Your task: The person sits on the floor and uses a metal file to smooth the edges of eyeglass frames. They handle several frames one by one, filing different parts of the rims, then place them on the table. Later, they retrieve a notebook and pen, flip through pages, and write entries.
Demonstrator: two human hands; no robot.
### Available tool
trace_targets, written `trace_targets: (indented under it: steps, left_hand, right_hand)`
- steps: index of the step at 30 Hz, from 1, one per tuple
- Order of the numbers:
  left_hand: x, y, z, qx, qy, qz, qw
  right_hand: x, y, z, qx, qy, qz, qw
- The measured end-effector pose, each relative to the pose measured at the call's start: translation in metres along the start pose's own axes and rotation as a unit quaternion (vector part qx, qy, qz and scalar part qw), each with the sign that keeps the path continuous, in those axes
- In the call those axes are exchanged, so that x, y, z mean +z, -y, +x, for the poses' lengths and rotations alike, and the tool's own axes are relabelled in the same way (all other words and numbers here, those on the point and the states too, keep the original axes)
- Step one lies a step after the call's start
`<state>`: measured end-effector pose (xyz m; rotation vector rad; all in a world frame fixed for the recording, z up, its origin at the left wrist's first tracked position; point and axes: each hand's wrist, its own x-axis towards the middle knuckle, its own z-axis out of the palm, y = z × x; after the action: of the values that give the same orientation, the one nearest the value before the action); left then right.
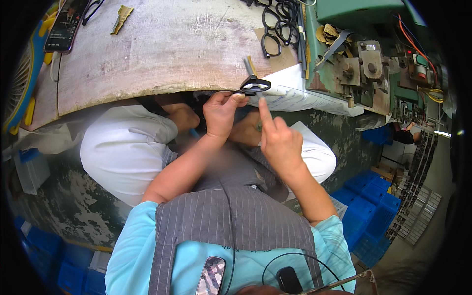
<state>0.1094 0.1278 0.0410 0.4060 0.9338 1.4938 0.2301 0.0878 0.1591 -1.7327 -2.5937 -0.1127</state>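
At the table's front edge, my left hand (221,112) pinches a black eyeglass frame (255,86) between thumb and fingers. The frame is tilted, with its rims turned partly edge-on. It lies against a small upright peg (250,65) that stands at the table edge; whether the two touch is hard to tell. My right hand (281,142) is just below and right of the frame, index finger stretched up toward it and the other fingers curled. Nothing shows in this hand. A slight gap seems to lie between the fingertip and the frame.
Several black eyeglass frames (280,29) lie at the table's far right, beside a green machine (368,69). A phone (67,24) and a yellowish scrap (121,19) are at the far left, near a blue-yellow fan (22,73). Blue crates (366,211) stand on the floor.
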Motion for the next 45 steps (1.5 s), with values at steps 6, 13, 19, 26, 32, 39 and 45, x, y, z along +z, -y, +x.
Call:
trace_targets:
  steps: [6,13,19,26,32,39,45]
  left_hand:
    - [-0.001,0.001,0.002,-0.014,0.008,-0.007,1.000]
    - [-0.001,0.009,0.001,-0.006,0.006,-0.051,0.999]
    - [0.000,0.008,0.000,0.003,0.011,-0.057,0.998]
    - [0.003,0.009,-0.002,-0.005,0.006,-0.052,0.999]
    - [0.005,0.014,-0.002,0.018,-0.008,-0.075,0.997]
    - [0.008,0.014,-0.004,0.004,-0.002,-0.084,0.996]
    - [0.009,0.014,-0.004,-0.005,-0.007,-0.090,0.996]
  right_hand:
    - [-0.017,-0.010,-0.020,0.028,-0.022,0.097,0.995]
    - [-0.012,0.005,-0.012,0.004,-0.006,0.143,0.990]
    - [-0.009,0.007,-0.016,0.005,-0.030,0.180,0.983]
    - [-0.005,0.014,0.000,0.042,0.015,0.109,0.993]
    - [-0.010,0.019,-0.014,0.009,0.004,0.159,0.987]
    - [0.002,0.017,-0.004,0.045,-0.014,0.177,0.983]
    - [-0.004,0.020,-0.013,0.045,-0.001,0.169,0.985]
